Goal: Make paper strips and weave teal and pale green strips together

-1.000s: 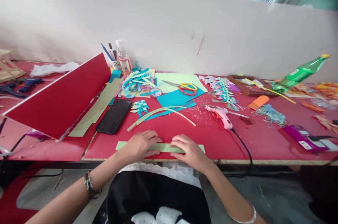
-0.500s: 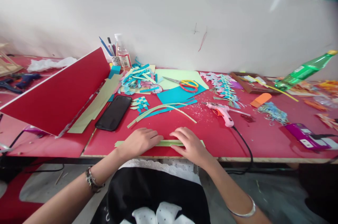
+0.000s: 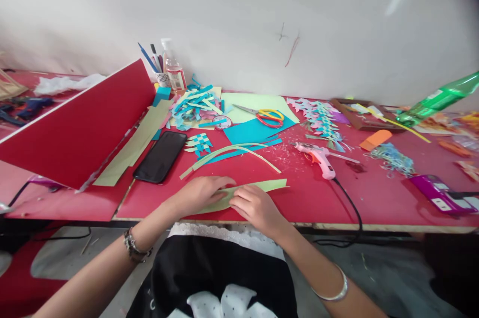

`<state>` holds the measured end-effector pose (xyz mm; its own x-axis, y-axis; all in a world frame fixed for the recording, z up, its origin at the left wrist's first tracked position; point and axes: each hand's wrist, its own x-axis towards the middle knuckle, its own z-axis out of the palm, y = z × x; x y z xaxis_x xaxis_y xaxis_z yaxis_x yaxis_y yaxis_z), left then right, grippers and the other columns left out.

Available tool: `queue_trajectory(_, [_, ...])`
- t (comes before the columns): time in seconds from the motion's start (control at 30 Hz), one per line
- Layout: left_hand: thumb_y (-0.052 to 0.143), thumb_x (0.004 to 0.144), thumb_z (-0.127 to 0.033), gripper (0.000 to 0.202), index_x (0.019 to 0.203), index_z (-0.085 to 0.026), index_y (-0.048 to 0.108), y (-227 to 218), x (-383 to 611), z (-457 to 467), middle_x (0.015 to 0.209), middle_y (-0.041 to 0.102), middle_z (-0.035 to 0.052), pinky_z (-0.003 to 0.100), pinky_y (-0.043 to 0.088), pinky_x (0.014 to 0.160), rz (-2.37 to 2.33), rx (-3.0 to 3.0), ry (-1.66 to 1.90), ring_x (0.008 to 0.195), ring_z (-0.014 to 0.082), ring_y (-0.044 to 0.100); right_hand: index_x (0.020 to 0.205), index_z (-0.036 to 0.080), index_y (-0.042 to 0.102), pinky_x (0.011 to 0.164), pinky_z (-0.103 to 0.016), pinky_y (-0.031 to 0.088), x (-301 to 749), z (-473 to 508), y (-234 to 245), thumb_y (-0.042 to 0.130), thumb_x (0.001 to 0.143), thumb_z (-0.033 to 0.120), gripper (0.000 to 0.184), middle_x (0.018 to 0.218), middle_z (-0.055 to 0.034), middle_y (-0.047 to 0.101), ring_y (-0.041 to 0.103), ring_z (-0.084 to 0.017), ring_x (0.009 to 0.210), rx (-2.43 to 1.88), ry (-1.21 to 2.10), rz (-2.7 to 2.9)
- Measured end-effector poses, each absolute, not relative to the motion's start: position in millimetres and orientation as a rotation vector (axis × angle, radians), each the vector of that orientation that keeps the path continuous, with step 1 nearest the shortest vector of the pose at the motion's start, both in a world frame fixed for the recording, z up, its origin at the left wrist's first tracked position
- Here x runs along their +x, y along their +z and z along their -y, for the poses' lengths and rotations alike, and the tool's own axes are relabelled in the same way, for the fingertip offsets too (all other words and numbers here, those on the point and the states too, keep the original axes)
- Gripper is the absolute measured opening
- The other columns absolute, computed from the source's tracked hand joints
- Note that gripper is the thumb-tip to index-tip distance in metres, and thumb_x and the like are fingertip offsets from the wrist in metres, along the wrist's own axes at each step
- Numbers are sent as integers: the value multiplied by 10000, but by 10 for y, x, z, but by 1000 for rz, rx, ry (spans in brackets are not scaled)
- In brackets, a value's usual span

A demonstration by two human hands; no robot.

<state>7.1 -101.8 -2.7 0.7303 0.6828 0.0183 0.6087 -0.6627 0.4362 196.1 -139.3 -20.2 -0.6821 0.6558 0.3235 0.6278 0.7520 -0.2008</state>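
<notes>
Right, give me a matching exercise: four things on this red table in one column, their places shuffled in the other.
Things:
1. paper strip
2. phone
3. scissors
4. glue gun

Places:
A. on the coloured sheets near the white wall
B. touched by the left hand and right hand, near the table front edge
C. beside the tilted red board
D. right of the hands, its black cord trailing over the front edge

Pairs: 1-B, 2-C, 3-A, 4-D
</notes>
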Motion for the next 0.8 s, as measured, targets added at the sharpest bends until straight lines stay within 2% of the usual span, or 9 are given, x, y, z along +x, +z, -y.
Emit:
queue_trajectory(0.1, [385, 832, -202, 266, 1089, -175, 448, -20, 66, 1014, 1010, 544, 65, 243, 411, 672, -1117, 2721, 265, 871, 165, 537, 685, 182, 558, 603, -250, 335, 1952, 1388, -225, 433, 827, 163, 191, 704, -11, 554, 456, -126, 670, -1000, 59, 2599])
queue_trajectory(0.2, [377, 829, -175, 186, 933, -179, 531, -6, 66, 1081, 969, 524, 57, 257, 399, 698, -1080, 2881, 256, 866, 163, 512, 684, 179, 559, 602, -254, 332, 1939, 1398, -238, 423, 838, 196, 206, 705, -13, 552, 464, -127, 680, -1021, 55, 2574])
queue_trajectory(0.3, [411, 825, -247, 166, 872, -193, 560, -16, 54, 1216, 953, 529, 51, 270, 397, 705, -1049, 2922, 261, 819, 156, 509, 703, 175, 563, 614, -254, 338, 1937, 1405, -235, 406, 850, 228, 221, 710, -18, 551, 475, -129, 697, -1052, 84, 2539])
queue_trajectory(0.4, [495, 768, -376, 259, 953, -207, 562, -34, 30, 1335, 1131, 483, 82, 353, 378, 766, -1263, 2940, 400, 920, 221, 484, 717, 177, 563, 622, -254, 340, 1961, 1404, -224, 405, 850, 222, 211, 700, -19, 542, 474, -130, 695, -1105, 81, 2538])
queue_trajectory(0.47, [508, 753, -411, 281, 943, -215, 572, -41, 18, 1360, 1145, 492, 76, 385, 363, 782, -1288, 2941, 412, 954, 245, 472, 718, 180, 558, 622, -255, 336, 1987, 1396, -213, 408, 846, 205, 199, 690, -17, 532, 467, -130, 687, -1139, 66, 2563])
queue_trajectory(0.6, [435, 821, -318, 198, 829, -190, 586, -84, 23, 1297, 875, 594, 38, 295, 395, 696, -1133, 2833, 354, 809, 168, 530, 696, 178, 538, 630, -260, 327, 2035, 1379, -172, 411, 842, 199, 196, 687, -18, 525, 456, -134, 687, -1157, 58, 2622])
queue_trajectory(0.73, [402, 842, -283, 207, 815, -196, 588, -162, 41, 1242, 856, 596, 19, 236, 404, 685, -1036, 2705, 491, 784, 127, 535, 688, 167, 517, 738, -295, 314, 2038, 1381, -123, 382, 846, 162, 208, 708, -23, 534, 459, -136, 723, -1205, 29, 2617])
queue_trajectory(0.8, [395, 844, -275, 215, 805, -192, 589, -189, 47, 1248, 853, 595, 21, 232, 406, 682, -1030, 2692, 517, 782, 128, 533, 700, 166, 510, 739, -293, 308, 2017, 1382, -113, 383, 844, 162, 192, 720, -23, 532, 455, -137, 729, -1210, 25, 2637])
